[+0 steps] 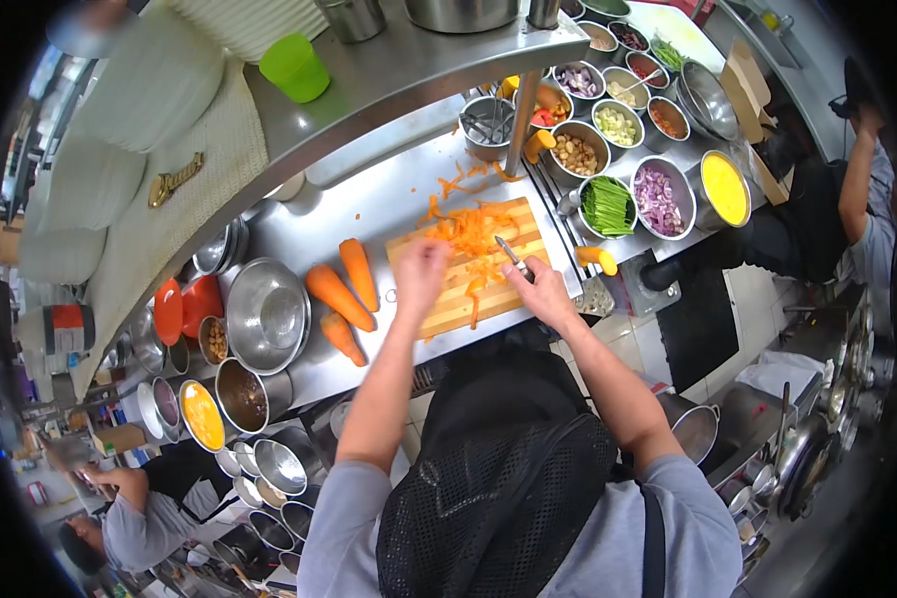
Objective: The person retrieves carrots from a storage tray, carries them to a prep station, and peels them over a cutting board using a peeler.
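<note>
My right hand (pixel 543 287) is closed round the dark handle of a peeler (pixel 510 256), its metal end pointing up and left over the board. Motion blurs my left hand (pixel 424 267), which is above the board's left part; its fingers are smeared, and whether they hold anything does not show. Beneath both hands lies a striped wooden cutting board (pixel 447 321). Orange carrot peelings (pixel 476 227) are heaped on its upper half, and some trail onto the steel counter behind. Left of the board rest several carrots, among them a long upright one (pixel 358 272) and a thick one (pixel 339 297).
Metal bowls (pixel 269 311) stand at the left. Pots of chopped vegetables, including red onion (pixel 660 199) and cut greens (pixel 607 205), fill the right side. A steel shelf (pixel 409 70) overhangs the counter, with a green cup (pixel 294 68) on it. Other people are at both sides.
</note>
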Motion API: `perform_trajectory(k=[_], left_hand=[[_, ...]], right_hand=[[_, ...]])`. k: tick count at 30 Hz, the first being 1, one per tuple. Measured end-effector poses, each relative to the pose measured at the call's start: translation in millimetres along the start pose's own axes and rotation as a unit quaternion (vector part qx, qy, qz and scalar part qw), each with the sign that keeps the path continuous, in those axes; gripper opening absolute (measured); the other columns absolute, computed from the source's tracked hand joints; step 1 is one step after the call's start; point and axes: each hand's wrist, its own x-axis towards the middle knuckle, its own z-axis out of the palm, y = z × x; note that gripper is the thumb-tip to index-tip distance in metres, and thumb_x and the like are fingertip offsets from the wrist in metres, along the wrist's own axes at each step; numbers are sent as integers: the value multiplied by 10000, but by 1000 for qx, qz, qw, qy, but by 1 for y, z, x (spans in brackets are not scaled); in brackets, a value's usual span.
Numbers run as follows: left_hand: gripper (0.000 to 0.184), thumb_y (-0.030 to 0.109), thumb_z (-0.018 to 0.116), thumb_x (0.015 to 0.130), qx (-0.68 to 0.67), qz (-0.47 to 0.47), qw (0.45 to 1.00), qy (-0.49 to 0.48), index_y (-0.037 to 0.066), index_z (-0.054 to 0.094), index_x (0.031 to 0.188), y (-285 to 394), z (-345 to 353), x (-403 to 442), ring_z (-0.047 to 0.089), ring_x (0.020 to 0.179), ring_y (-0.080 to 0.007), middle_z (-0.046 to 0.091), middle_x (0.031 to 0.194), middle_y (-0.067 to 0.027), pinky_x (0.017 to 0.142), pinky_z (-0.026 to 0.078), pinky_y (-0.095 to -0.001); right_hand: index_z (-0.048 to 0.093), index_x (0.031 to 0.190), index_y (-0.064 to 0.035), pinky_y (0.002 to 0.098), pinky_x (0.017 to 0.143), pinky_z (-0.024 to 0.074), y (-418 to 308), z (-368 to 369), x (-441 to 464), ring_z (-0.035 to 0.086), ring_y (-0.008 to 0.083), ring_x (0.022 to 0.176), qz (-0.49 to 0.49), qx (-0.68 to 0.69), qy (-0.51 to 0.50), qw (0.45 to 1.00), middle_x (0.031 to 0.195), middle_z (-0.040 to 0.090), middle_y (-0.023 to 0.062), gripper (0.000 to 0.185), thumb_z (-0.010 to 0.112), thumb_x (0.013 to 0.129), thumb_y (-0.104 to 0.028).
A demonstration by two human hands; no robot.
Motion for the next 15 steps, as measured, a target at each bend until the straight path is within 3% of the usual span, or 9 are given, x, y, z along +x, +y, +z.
perform_trajectory(k=[2,3,5,9,12,15], left_hand=[[335,307,773,1038,-122,11,992,-32,-9,742,1146,0,49,-10,735,873,-197,779,969,-101,814,602,-338],[335,307,773,1038,-120,14,992,-31,-9,742,1146,1,61,-9,735,873,-197,779,969,-101,814,602,-338],[277,290,782,1046,-220,-99,964,-110,20,740,1091,3,77,-6,677,815,-112,745,942,-34,766,576,-281],[240,261,776,1051,-200,-96,968,-116,30,730,1093,5,78,-5,658,790,-90,730,918,-21,749,562,-266],[230,258,772,1053,-172,-40,977,-121,35,720,1076,-4,78,-4,644,771,-93,714,891,-12,723,553,-273],[232,258,766,1057,-241,-62,962,-112,33,709,1048,-9,74,-11,628,752,-86,699,866,3,699,538,-271]], right_hand=[[682,1029,39,518,732,541,-7,1,-4,720,435,782,-20,10,-10,1000,788,702,252,474,743,998,-430],[682,1029,39,518,732,541,-7,4,-5,720,435,782,-23,12,-8,1000,788,702,252,474,743,998,-430],[665,1089,40,529,795,546,-6,8,-6,719,465,882,-74,26,-8,997,886,713,271,364,744,973,-296],[664,1131,50,538,849,543,-1,9,-9,699,494,952,-90,19,-5,996,971,713,290,320,730,963,-215],[669,1153,46,539,868,544,7,12,-12,698,495,971,-92,47,9,995,985,719,284,322,730,969,-211],[684,1165,43,537,880,547,14,11,-8,704,487,988,-102,40,18,994,1007,730,279,316,729,975,-205]])
